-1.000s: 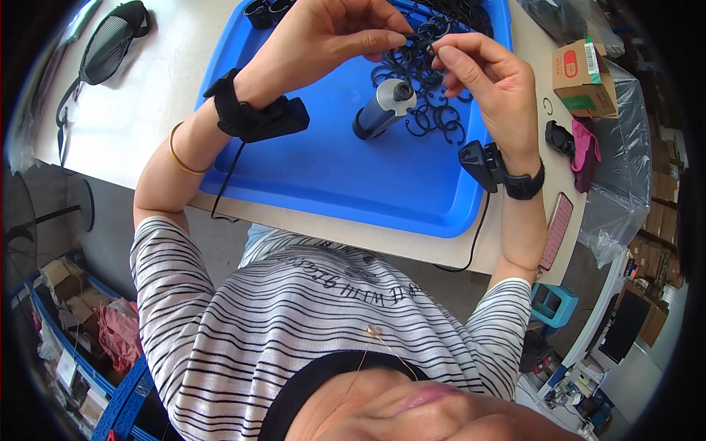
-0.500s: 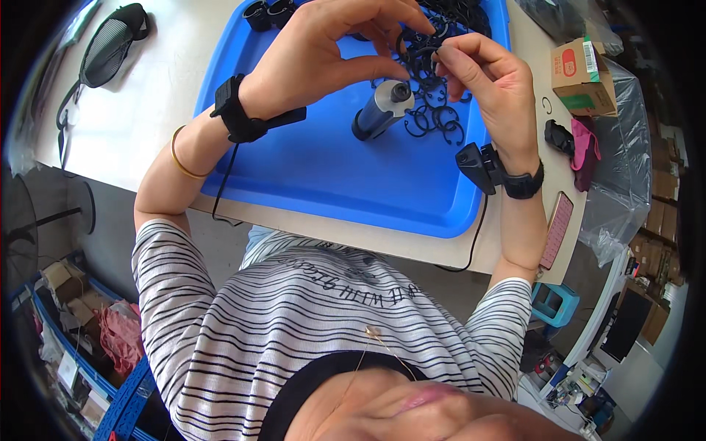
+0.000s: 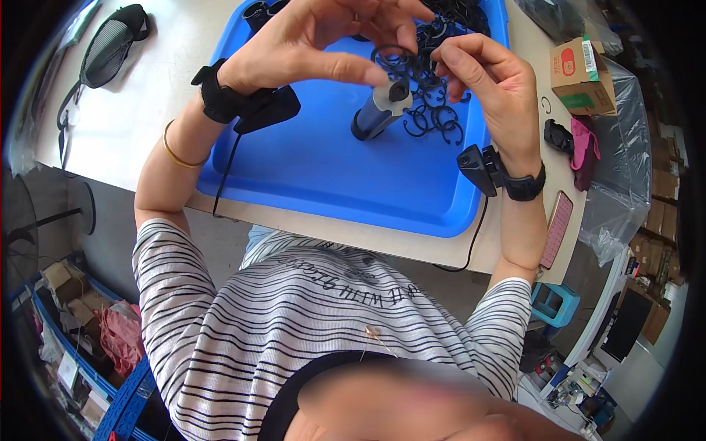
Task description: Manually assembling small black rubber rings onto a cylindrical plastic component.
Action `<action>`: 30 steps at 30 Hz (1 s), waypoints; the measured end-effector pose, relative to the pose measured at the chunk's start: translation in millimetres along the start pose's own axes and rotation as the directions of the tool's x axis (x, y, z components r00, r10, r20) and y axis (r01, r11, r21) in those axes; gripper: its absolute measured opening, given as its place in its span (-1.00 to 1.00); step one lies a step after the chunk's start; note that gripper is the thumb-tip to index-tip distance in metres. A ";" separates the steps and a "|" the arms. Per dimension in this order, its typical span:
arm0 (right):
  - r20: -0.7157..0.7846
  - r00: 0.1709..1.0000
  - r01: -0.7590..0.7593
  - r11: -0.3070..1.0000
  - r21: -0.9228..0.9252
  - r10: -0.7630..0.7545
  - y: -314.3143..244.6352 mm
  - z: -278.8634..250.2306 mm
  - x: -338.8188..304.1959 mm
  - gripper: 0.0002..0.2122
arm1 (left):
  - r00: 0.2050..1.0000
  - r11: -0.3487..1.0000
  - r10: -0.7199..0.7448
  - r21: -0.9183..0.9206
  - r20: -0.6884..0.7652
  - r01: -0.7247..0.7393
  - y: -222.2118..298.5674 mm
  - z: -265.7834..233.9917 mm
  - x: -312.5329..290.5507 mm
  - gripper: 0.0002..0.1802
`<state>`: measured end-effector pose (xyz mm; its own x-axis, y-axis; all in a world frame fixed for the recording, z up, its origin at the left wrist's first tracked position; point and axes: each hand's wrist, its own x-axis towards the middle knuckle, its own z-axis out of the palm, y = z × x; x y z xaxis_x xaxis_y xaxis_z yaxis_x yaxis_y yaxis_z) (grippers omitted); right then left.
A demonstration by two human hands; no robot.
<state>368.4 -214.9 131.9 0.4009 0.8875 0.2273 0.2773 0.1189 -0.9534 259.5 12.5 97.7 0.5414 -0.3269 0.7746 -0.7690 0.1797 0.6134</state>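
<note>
1. Currently, in the head view, the left hand (image 3: 309,51) is hovering over the blue tray (image 3: 323,169), thumb and fingers standing well apart in a released pose; a dark ring (image 3: 390,48) is showing just beside them, and whether they are touching it I cannot tell.
2. The right hand (image 3: 496,88) is bending its thumb and forefinger close together near the loose black rings (image 3: 428,73); whether they are grasping one I cannot tell.
3. A grey cylinder (image 3: 375,115) with a black knob on top is standing in the tray, leaning in the picture, its top near the left thumb.
4. The tray is resting on the table (image 3: 132,95), where a cardboard box (image 3: 585,81) is sitting to the right and a black mesh item (image 3: 110,55) is lying to the left.
</note>
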 end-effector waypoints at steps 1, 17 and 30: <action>-0.003 1.000 -0.002 1.000 0.000 0.002 0.8 -1.0 -0.4 -0.82 | 0.998 0.997 -0.002 0.078 0.061 -0.003 1.1 0.6 1.4 -0.22; 0.021 1.000 0.002 1.000 0.007 -0.002 1.6 -0.5 -0.9 -0.82 | 0.963 0.958 -0.086 0.286 0.256 0.009 7.8 2.3 5.3 -0.24; 0.034 0.999 -0.010 1.000 -0.013 0.011 1.6 -0.7 -1.1 -0.82 | 0.962 0.966 -0.086 0.257 0.259 0.017 7.6 0.0 4.8 -0.25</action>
<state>369.1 -216.0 130.3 0.3743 0.9031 0.2103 0.2847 0.1039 -0.9530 256.3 12.3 106.2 0.4987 -0.5707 0.6524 -0.8212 -0.0703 0.5663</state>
